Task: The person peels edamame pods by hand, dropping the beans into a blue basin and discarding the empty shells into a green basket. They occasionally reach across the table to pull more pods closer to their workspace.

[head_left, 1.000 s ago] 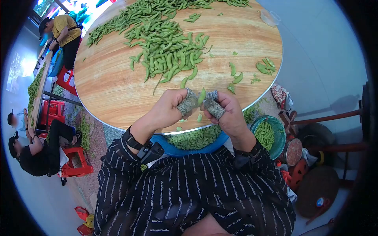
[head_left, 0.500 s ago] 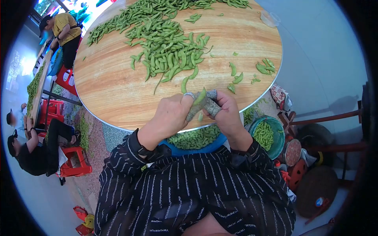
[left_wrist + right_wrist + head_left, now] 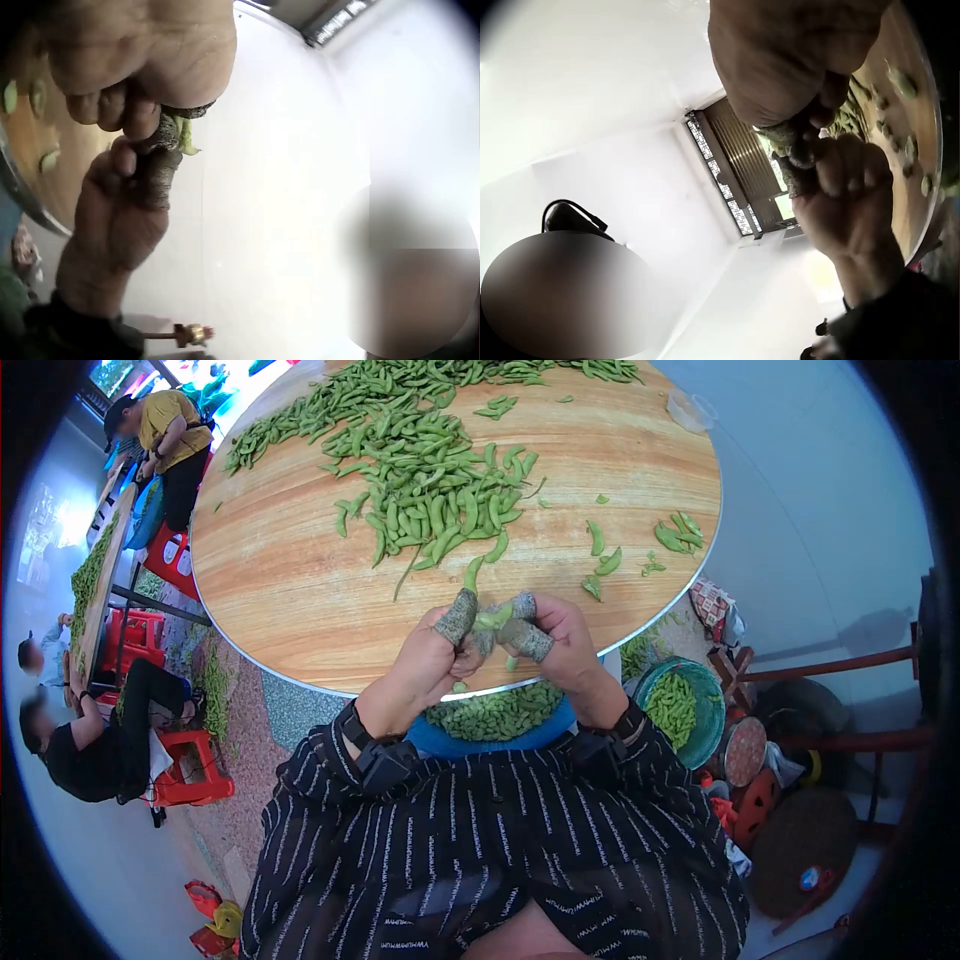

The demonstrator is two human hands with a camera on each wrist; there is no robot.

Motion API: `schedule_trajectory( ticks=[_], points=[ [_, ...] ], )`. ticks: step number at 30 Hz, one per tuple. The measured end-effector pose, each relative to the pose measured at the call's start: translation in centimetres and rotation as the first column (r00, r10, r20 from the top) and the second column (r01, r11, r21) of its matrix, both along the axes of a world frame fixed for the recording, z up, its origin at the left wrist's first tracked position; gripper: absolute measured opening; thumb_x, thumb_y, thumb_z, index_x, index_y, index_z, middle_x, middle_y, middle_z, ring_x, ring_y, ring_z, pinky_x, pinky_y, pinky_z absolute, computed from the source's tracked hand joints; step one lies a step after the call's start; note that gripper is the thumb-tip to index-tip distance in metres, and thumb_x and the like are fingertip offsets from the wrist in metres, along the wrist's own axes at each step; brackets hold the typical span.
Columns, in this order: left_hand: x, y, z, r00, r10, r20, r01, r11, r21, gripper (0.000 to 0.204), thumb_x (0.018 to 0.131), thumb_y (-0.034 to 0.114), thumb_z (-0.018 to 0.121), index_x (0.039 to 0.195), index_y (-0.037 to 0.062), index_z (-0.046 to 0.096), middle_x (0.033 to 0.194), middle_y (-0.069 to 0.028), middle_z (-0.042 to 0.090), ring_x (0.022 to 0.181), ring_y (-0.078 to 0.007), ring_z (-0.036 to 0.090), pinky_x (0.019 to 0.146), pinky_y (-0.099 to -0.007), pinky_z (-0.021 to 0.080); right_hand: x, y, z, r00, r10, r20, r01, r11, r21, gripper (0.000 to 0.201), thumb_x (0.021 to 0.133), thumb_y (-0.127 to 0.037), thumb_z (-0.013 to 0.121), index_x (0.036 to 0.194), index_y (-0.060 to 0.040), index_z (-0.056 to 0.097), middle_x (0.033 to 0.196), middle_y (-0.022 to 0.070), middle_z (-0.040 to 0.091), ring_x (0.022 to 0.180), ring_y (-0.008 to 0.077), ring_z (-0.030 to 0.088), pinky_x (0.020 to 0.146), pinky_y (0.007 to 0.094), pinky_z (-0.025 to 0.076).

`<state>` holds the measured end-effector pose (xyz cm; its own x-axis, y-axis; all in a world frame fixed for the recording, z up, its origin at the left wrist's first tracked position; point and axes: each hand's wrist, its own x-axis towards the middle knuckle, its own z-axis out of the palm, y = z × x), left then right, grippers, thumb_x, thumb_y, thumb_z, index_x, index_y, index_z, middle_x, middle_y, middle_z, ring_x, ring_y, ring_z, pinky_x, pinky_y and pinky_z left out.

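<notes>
Between the two hands, over the near edge of the round wooden table, is a green pod. My left hand and right hand both pinch it, with grey speckled wraps on thumbs and index fingers. In the left wrist view the pod pokes out beside the wrapped fingertips. A heap of green pods spreads over the table beyond the hands. Below the table edge, a blue basin holds green pieces.
A teal basket of green pieces stands at the right. Loose pods and a clear plastic cup lie on the table's right side. At the left, several people sit or stand by another table near red stools.
The pod between the hands has tilted from upright to nearly level and appears split. My left thumb has swung up and away from the right hand's fingers.
</notes>
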<state>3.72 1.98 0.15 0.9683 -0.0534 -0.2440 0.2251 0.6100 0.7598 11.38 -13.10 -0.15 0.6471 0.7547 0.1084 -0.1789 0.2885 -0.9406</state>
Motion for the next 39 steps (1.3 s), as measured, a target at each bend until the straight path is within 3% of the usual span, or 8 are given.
schedule_trajectory(
  ticks=[3, 5, 11, 20, 26, 32, 35, 39],
  points=[
    [0.3, -0.1, 0.6, 1.0, -0.008, 0.012, 0.007, 0.992, 0.129, 0.02, 0.084, 0.023, 0.051, 0.086, 0.0034, 0.05, 0.063, 0.0029, 0.045, 0.054, -0.0034, 0.038, 0.046, -0.0176, 0.029, 0.2, 0.0, 0.0, 0.994, 0.036, -0.101, -0.043, 0.997, -0.063, 0.01, 0.078, -0.005, 0.055, 0.087, -0.0014, 0.056, 0.069, -0.0045, 0.051, 0.061, 0.003, 0.044, 0.054, 0.018, 0.036],
    [0.4, -0.7, 1.0, 0.959, 0.026, 0.281, -0.203, 0.754, 0.624, 0.017, 0.081, 0.016, 0.056, 0.089, 0.003, 0.049, 0.068, 0.0026, 0.047, 0.059, -0.0036, 0.042, 0.051, -0.0186, 0.034, 0.0, 0.1, 0.0, 0.993, 0.032, -0.111, -0.043, 0.994, -0.096, 0.008, 0.078, -0.004, 0.054, 0.085, -0.0011, 0.056, 0.067, -0.0044, 0.051, 0.06, 0.0032, 0.044, 0.053, 0.0182, 0.035],
    [0.4, 0.7, 1.4, 0.977, -0.153, 0.152, 0.037, 0.815, 0.579, 0.022, 0.076, 0.012, 0.062, 0.09, 0.0048, 0.046, 0.072, 0.0021, 0.052, 0.057, -0.0033, 0.044, 0.047, -0.0168, 0.035, 0.0, 0.0, 0.2, 0.979, 0.072, 0.189, -0.036, 0.981, -0.191, 0.004, 0.077, -0.002, 0.051, 0.079, -0.0041, 0.055, 0.065, -0.0035, 0.05, 0.055, 0.0034, 0.043, 0.048, 0.0179, 0.033],
    [0.0, 1.5, 1.4, 0.971, -0.167, 0.173, 0.037, 0.815, 0.579, 0.011, 0.083, 0.008, 0.048, 0.093, 0.0037, 0.05, 0.076, -0.0005, 0.051, 0.064, -0.006, 0.046, 0.054, -0.0174, 0.037, 0.4, 0.1, -0.2, 0.968, 0.049, -0.246, -0.085, 0.987, -0.135, 0.007, 0.079, -0.01, 0.056, 0.077, -0.0037, 0.053, 0.065, -0.0019, 0.05, 0.055, 0.0048, 0.044, 0.05, 0.018, 0.036],
    [-0.5, 1.5, 3.1, 0.916, -0.128, 0.379, -0.323, 0.325, 0.889, 0.025, 0.076, 0.004, 0.052, 0.101, -0.0008, 0.052, 0.077, -0.0131, 0.055, 0.065, -0.021, 0.051, 0.063, -0.0276, 0.042, 0.1, 0.2, 0.1, 0.994, -0.102, 0.047, 0.11, 0.959, -0.261, 0.004, 0.077, -0.005, 0.054, 0.074, -0.0021, 0.054, 0.061, -0.0024, 0.049, 0.055, 0.0053, 0.044, 0.048, 0.0216, 0.036],
    [0.1, 0.9, 1.7, 0.988, -0.084, 0.133, -0.07, 0.521, 0.85, 0.015, 0.076, 0.004, 0.051, 0.089, -0.0019, 0.052, 0.068, -0.0154, 0.052, 0.062, -0.0233, 0.049, 0.06, -0.0296, 0.041, -0.8, 0.8, 0.9, 0.74, -0.07, 0.669, 0.312, 0.917, -0.25, 0.008, 0.076, -0.004, 0.054, 0.08, 0.0017, 0.054, 0.066, 0.003, 0.052, 0.062, 0.0093, 0.047, 0.055, 0.0269, 0.039],
    [0.0, 1.4, 1.9, 0.982, -0.06, 0.177, -0.117, 0.539, 0.834, 0.016, 0.075, 0.003, 0.051, 0.09, -0.0005, 0.052, 0.07, -0.0166, 0.051, 0.063, -0.0243, 0.049, 0.059, -0.0306, 0.04, -0.8, 0.3, 1.3, 0.792, -0.006, 0.611, 0.232, 0.928, -0.292, 0.009, 0.076, -0.005, 0.054, 0.083, 0.0017, 0.055, 0.069, 0.0013, 0.053, 0.065, 0.0091, 0.047, 0.057, 0.0268, 0.039],
    [-0.6, 0.8, 3.2, 0.939, -0.184, 0.291, -0.218, 0.336, 0.916, 0.021, 0.072, 0.004, 0.055, 0.093, 0.0006, 0.05, 0.073, -0.0173, 0.053, 0.068, -0.0304, 0.052, 0.058, -0.0344, 0.041, -0.5, 0.0, 1.9, 1.0, -0.014, -0.009, 0.012, 0.966, -0.258, 0.014, 0.079, -0.01, 0.056, 0.09, -0.0016, 0.056, 0.068, -0.0032, 0.051, 0.058, 0.0038, 0.044, 0.052, 0.018, 0.035]
  ],
)
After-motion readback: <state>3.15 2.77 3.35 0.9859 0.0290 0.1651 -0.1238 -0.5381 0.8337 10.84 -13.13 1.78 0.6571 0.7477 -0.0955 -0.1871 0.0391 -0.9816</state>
